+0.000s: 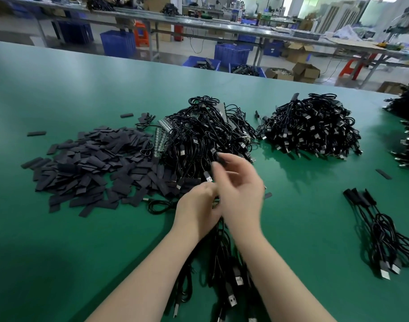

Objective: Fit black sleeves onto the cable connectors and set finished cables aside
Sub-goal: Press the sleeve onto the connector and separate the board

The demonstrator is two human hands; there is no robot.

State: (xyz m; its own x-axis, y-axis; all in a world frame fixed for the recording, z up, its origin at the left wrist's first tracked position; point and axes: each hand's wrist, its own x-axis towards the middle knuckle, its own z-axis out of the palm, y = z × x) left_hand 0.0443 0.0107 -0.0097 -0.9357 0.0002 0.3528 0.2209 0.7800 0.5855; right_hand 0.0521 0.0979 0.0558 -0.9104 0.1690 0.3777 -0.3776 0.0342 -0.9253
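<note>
A heap of flat black sleeves [87, 168] lies on the green table [59, 89] at the left. Beside it rises a tangled pile of black cables [205, 133] with USB plugs. My left hand [196, 210] is closed around a bunch of cables [224, 263] that hangs down toward me. My right hand [238, 189] is blurred just in front of the pile, fingers spread, overlapping the left hand; whether it holds anything is hidden. A few sleeved cables [382, 231] lie together at the right.
A second cable pile [312, 129] sits behind right, and more cables [407, 126] reach the right edge. Stray sleeves [383, 174] lie loose. Beyond the table's far edge stand blue crates [117, 46], cardboard boxes and other benches.
</note>
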